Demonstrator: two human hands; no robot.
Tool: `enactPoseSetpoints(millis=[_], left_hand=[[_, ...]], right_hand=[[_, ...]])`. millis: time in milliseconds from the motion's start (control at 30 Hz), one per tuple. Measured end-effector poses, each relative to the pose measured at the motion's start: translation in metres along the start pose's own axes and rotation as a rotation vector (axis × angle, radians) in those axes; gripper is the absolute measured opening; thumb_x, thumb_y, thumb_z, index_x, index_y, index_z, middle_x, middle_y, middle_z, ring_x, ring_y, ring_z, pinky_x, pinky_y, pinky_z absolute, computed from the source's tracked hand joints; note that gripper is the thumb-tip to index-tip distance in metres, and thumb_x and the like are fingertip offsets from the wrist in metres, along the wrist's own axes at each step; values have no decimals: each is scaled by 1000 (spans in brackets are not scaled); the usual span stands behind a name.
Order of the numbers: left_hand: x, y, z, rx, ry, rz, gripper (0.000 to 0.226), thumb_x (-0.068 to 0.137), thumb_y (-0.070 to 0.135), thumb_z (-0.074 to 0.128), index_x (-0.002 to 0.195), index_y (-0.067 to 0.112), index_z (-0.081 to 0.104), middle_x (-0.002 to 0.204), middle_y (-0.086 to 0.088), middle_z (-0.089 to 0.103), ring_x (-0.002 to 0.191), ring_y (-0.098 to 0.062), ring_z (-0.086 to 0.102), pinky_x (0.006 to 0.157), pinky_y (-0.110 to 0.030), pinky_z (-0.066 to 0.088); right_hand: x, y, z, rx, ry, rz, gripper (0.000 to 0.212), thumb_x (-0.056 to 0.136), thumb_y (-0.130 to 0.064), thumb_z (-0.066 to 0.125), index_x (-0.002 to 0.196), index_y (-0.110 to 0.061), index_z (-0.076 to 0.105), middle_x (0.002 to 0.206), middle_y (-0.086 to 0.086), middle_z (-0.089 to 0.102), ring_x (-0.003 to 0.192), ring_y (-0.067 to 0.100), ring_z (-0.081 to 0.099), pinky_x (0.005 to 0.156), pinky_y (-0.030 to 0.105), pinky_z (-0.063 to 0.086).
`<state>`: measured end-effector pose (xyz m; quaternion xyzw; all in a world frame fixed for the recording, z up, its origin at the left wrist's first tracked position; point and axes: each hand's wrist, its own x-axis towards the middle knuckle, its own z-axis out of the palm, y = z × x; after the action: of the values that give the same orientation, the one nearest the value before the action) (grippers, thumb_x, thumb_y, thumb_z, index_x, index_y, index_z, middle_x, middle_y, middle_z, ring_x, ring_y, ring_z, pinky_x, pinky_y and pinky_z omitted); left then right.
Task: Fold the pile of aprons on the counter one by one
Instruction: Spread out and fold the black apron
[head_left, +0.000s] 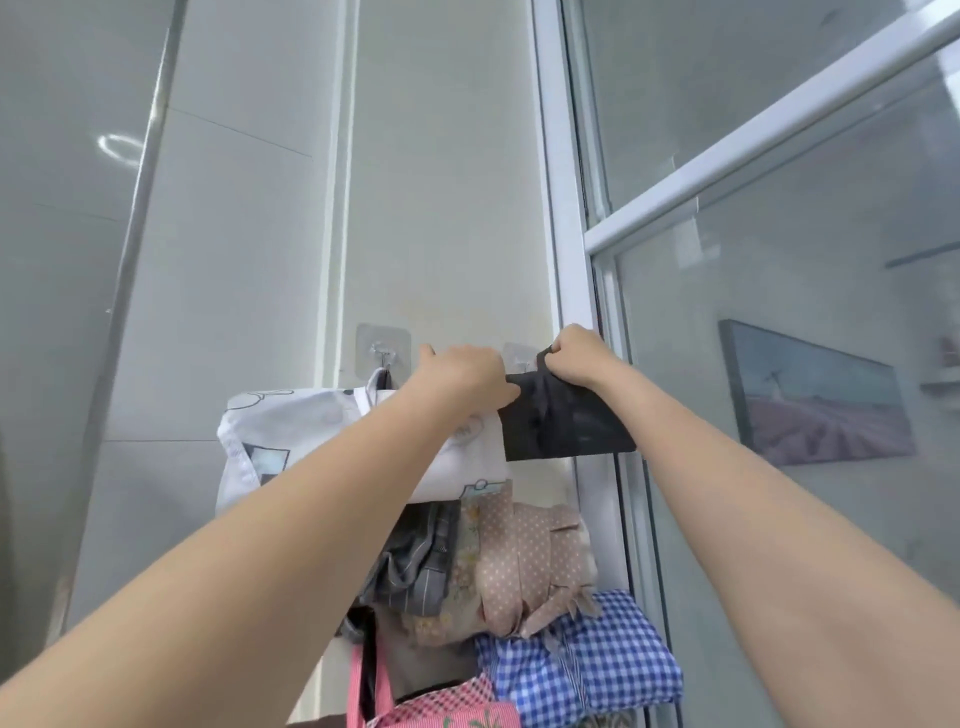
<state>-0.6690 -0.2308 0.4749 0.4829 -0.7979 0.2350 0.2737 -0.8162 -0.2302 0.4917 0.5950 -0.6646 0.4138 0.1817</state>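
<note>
I have the folded black apron (566, 421) up at the clear adhesive hook (521, 358), soft and light, so I take it by its strap. My right hand (576, 358) pinches that strap; my left hand (462, 379) grips the fold beside the white printed apron (311, 441).

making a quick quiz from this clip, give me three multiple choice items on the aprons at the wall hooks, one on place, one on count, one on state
1. Where does the blue checked apron hang?
A. below the dotted beige apron
B. above the white printed apron
C. left of the pink checked apron

2. How many clear wall hooks show?
A. one
B. two
C. four

3. What is the right hand doing?
A. hanging open
B. pressing the glass flat
C. pinching the black apron

Answers: 1 A, it sits lowest, under the beige one. 2 B, the left hook and the right hook. 3 C, its fingers curl round the black fabric's top edge.
</note>
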Motion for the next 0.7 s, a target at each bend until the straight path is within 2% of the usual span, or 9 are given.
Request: enactPoseSetpoints(millis=[100,200,267,333,367,433,500,600,700], left_hand=[[0,0,9,46,57,-15,30,96,27,36,72,13,46,75,0,50,89,-26,49,88,-37,22],[2,1,17,-32,102,171,32,98,29,34,112,13,58,113,-5,55,111,-28,49,94,-36,33],[3,2,22,-81,33,282,35,97,29,35,119,15,58,122,-6,54,113,-26,50,94,-37,41],[4,5,23,-52,-24,292,35,97,28,36,121,16,58,123,-6,55,112,-25,51,92,-36,42],[5,6,23,-30,-44,285,35,97,27,37,122,16,58,124,-7,55,112,-26,51,93,-36,42],[5,7,22,20,-78,283,35,95,25,38,122,15,58,124,-8,55,110,-27,52,93,-36,43],[5,8,22,79,-111,285,36,95,24,37,123,16,57,124,-7,55,110,-27,52,92,-36,44],[1,11,24,169,-149,280,36,94,25,39,124,16,57,121,-6,55,106,-27,53,83,-33,44],[-4,13,27,214,-148,294,28,93,25,40,112,17,59,109,-5,58,93,-24,52,72,-32,38]], right_hand=[[5,3,22,-15,43,61,27,88,-11,46,63,-11,36,67,4,41,58,20,42,48,26,28],[11,1,23,12,62,46,25,87,-15,47,64,-13,36,70,4,43,57,20,41,48,27,29],[13,0,23,73,19,38,19,87,-14,45,68,-11,41,80,9,50,67,25,47,53,28,34],[13,-2,24,148,-19,42,12,90,-14,43,84,-7,50,93,12,53,81,28,51,65,30,41],[12,-3,25,175,-32,42,15,91,-17,41,93,-6,51,94,11,53,85,28,51,70,31,41],[10,-6,26,194,-46,16,23,93,-26,41,90,-6,51,89,8,52,85,28,50,69,30,38],[6,-8,29,125,-66,-18,29,95,-31,44,79,-7,50,94,12,52,86,29,49,66,30,38],[-1,-10,31,61,-91,-30,27,98,-24,35,100,-4,54,105,19,52,94,33,51,80,33,43],[-2,-5,29,159,-43,19,25,95,-18,33,76,-8,45,92,14,48,69,26,48,61,29,38]])
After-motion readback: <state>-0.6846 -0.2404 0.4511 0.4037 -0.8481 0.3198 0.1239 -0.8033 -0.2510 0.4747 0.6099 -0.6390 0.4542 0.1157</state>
